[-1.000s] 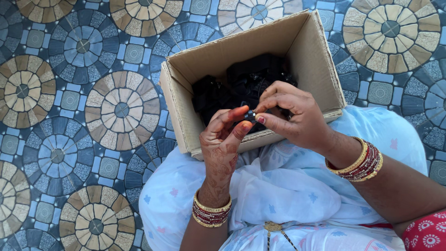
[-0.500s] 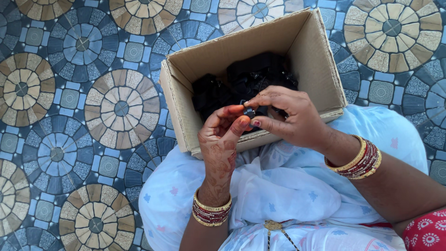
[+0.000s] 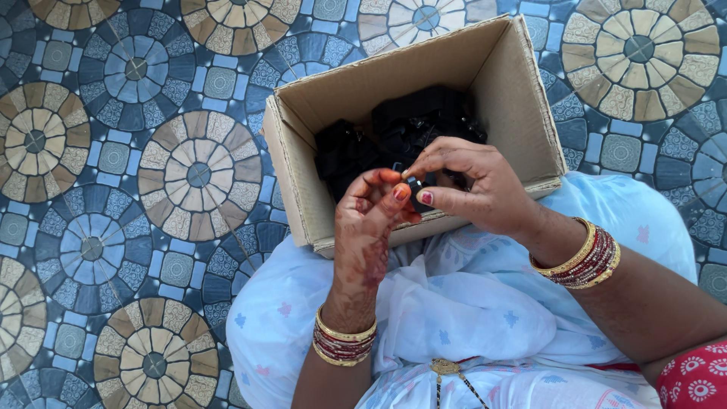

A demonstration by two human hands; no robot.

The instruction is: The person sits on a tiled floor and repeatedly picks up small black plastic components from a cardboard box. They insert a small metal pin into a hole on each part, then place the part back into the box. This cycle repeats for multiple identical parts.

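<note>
Over your lap, draped in pale blue cloth (image 3: 469, 318), your left hand (image 3: 371, 220) and right hand (image 3: 481, 185) meet, both grips pinched together on a small black part (image 3: 414, 184) held between the fingertips. Most of that part is hidden by your fingers, so its shape is hard to make out. Just beyond, the open cardboard box (image 3: 522, 91) holds a heap of black pieces (image 3: 401, 129), indistinct in shadow. The box rests against your knees on a patterned tile floor (image 3: 113, 189).
</note>
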